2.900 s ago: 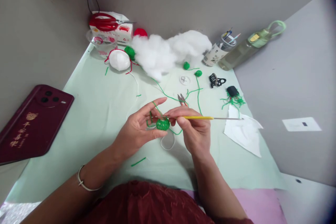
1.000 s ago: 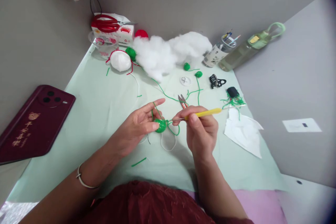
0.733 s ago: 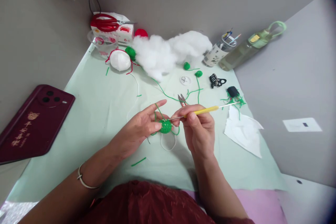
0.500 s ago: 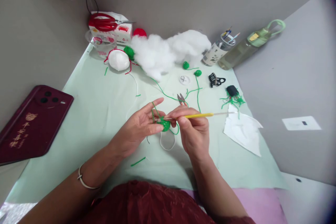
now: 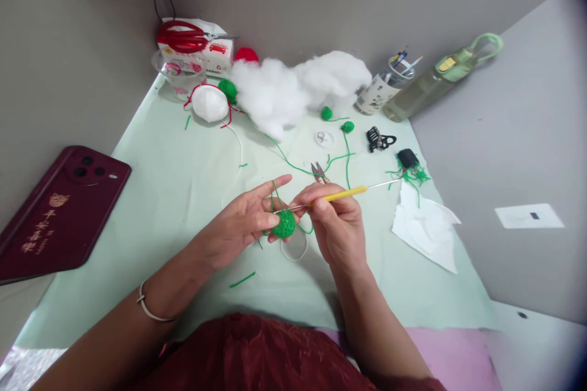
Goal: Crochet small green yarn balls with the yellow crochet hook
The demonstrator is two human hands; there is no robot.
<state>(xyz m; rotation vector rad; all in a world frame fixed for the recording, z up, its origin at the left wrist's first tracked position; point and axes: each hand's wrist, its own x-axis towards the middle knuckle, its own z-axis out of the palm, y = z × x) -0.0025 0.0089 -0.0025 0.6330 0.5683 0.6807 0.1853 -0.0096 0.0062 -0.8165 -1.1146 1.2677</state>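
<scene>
Right hand [image 5: 338, 226] grips yellow-handled crochet hook [image 5: 339, 195]; long axis runs crosswise, working tip toward left hand [image 5: 243, 220], which pinches green crocheted piece [image 5: 284, 224] between the hands.

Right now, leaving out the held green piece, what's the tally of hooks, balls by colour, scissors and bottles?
Hook: 1
Green balls: 3
Red ball: 1
White ball: 1
Scissors: 2
Bottle: 1
Total: 9
</scene>
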